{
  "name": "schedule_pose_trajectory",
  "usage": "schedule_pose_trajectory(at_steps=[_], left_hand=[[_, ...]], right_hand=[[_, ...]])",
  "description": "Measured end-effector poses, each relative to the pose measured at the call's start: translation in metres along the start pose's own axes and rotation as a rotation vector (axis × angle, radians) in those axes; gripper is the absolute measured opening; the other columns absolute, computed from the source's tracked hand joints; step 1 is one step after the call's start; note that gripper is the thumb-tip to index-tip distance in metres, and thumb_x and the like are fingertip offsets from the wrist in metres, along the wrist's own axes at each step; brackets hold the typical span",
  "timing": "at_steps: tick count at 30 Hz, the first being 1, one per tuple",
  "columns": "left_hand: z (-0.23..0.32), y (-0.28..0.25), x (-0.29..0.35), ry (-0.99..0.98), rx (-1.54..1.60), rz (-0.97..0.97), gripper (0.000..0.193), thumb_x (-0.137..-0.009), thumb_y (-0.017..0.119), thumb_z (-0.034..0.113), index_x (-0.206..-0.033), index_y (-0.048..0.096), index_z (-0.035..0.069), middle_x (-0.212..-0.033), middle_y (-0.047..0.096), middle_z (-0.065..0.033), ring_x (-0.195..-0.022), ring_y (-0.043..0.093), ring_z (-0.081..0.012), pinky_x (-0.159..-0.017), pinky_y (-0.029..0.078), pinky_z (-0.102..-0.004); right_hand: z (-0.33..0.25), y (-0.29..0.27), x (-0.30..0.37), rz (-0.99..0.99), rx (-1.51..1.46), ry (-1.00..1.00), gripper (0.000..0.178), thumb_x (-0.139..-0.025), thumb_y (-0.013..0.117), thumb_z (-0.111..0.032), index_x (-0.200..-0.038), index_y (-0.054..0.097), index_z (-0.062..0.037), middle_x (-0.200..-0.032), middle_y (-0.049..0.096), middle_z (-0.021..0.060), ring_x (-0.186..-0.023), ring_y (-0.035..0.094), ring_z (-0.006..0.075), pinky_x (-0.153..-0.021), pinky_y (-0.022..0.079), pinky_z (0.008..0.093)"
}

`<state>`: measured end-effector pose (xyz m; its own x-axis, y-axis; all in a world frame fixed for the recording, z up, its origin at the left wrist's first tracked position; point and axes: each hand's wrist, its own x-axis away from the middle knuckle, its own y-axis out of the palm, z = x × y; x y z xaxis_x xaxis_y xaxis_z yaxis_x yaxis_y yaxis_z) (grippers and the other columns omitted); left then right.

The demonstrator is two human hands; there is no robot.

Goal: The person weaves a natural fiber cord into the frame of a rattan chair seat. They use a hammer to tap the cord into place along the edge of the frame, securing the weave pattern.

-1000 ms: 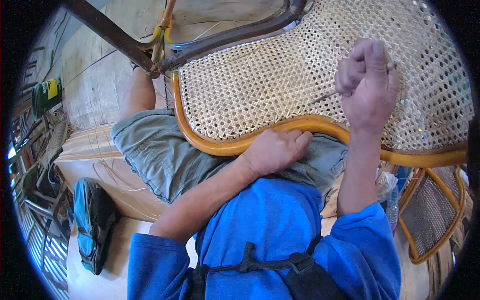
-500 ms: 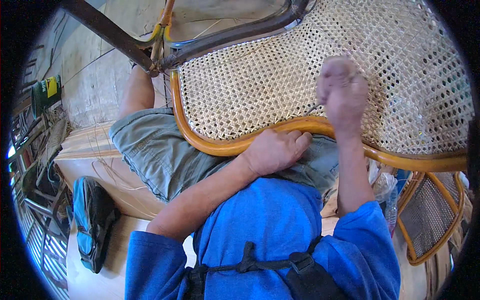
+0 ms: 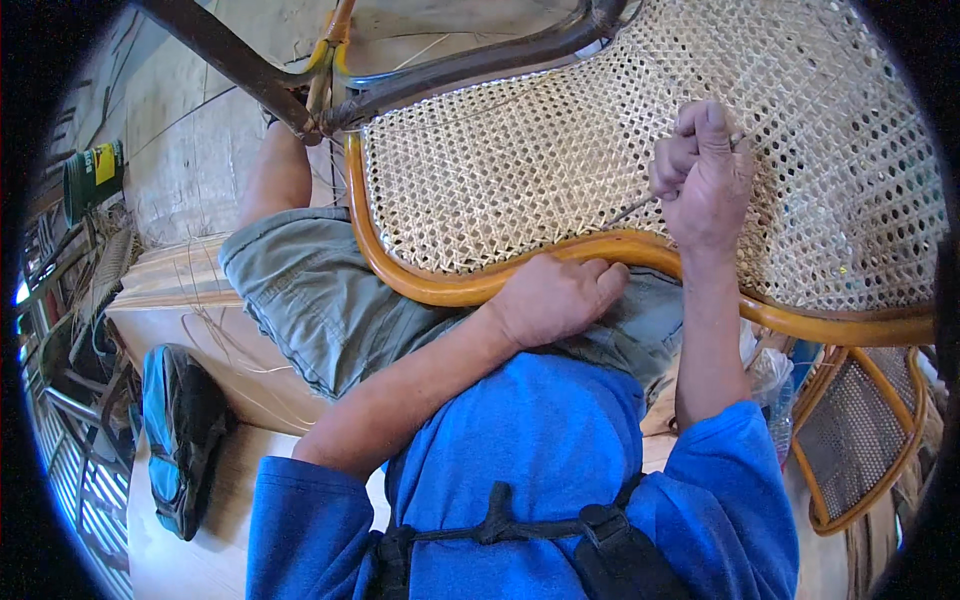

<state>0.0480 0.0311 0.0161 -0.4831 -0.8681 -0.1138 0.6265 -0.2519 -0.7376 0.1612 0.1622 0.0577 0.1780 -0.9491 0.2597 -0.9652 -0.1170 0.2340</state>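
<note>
A cane-woven chair panel point(image 3: 490, 175) lies across my lap, bordered by a curved, orange-brown rattan frame point(image 3: 440, 290). My left hand point(image 3: 560, 297) is curled over the near edge of that frame, its fingertips hidden. Above the weave, my right hand point(image 3: 705, 190) is closed in a fist around a thin, awl-like tool. The slender dark shaft of the awl point(image 3: 632, 210) slants out of the fist, down and left, its tip at the weave near the frame. Most of the handle is covered by my fingers.
Dark chair legs point(image 3: 225, 65) join the frame at upper left. A blue-and-black bag point(image 3: 175, 440) lies at lower left, and a green-and-yellow container point(image 3: 93, 180) stands farther back. Another woven panel point(image 3: 860, 430) and a plastic bottle point(image 3: 780, 405) are at right.
My right hand, blurred before, has shifted slightly right and turned, showing its curled fingers. More of the awl's shaft shows. My left hand stays on the frame.
</note>
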Motion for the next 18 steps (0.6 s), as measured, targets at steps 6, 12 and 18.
schedule_pose_trajectory(at_steps=[6,12,18], left_hand=[[-0.001,-0.001,0.0,0.016,0.011,-0.039,0.015,-0.079,0.051,0.016,-0.089,0.051,0.005,-0.067,0.055,-0.0048,-0.057,0.061,-0.0204,-0.045,0.049,-0.034],[0.0,-0.003,0.016,-0.133,0.206,-0.015,0.021,-0.082,0.054,0.012,-0.1,0.054,0.003,-0.074,0.059,-0.0102,-0.063,0.062,-0.0261,-0.053,0.051,-0.0361],[-0.006,-0.009,-0.004,-0.655,0.713,0.316,0.018,-0.088,0.049,0.009,-0.102,0.057,0.0,-0.084,0.062,-0.0187,-0.076,0.064,-0.0257,-0.068,0.05,-0.0325]], right_hand=[[0.007,-0.004,0.008,-0.088,0.127,-0.128,0.038,-0.091,0.051,-0.041,-0.076,0.049,-0.0072,-0.053,0.033,-0.0052,-0.044,0.034,0.0066,-0.04,0.029,0.0229],[0.008,0.026,0.021,-0.318,0.528,-0.258,0.03,-0.09,0.057,-0.032,-0.083,0.059,-0.0035,-0.063,0.053,-0.0001,-0.059,0.049,0.0088,-0.054,0.043,0.0257],[0.008,0.029,0.025,-0.323,0.516,-0.272,0.033,-0.092,0.054,-0.034,-0.082,0.059,-0.0027,-0.065,0.053,0.0018,-0.062,0.053,0.0109,-0.057,0.044,0.0267]])
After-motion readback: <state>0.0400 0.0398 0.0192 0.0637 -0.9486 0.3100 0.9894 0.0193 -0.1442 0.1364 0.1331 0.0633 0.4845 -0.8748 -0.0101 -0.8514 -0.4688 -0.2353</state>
